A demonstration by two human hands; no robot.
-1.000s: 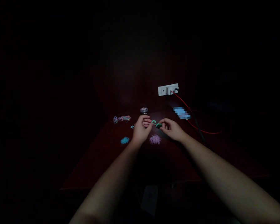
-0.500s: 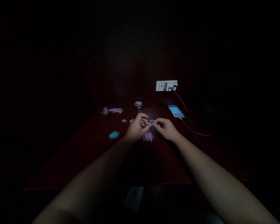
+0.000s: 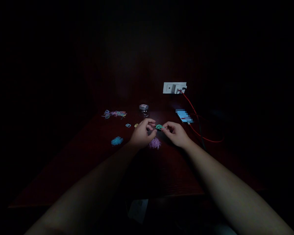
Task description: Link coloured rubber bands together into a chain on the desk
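Note:
Between my two hands, green rubber bands [image 3: 159,127] hang just above the dark red table [image 3: 88,169]. My right hand [image 3: 175,133] pinches them at their right side with thumb and forefinger. On the other side, my left hand [image 3: 143,133] has its thumb apart from its curved fingers, and nothing shows between them. Below the hands lies a heap of purple rubber bands [image 3: 155,143]. A pile of blue rubber bands [image 3: 117,140] is left of my left hand. Light blue bands [image 3: 128,125] and a partly hidden yellow band [image 3: 136,125] lie beyond it.
A mixed-colour tangle of bands [image 3: 114,114] lies at the back left. A small round clear container [image 3: 143,109] stands behind my hands. At the back right, a phone [image 3: 184,116] is joined by a red cable [image 3: 192,108] to a wall socket [image 3: 169,87].
My left thumb and fingers have parted from the green rubber bands, which stay in my right hand. The view has shifted slightly.

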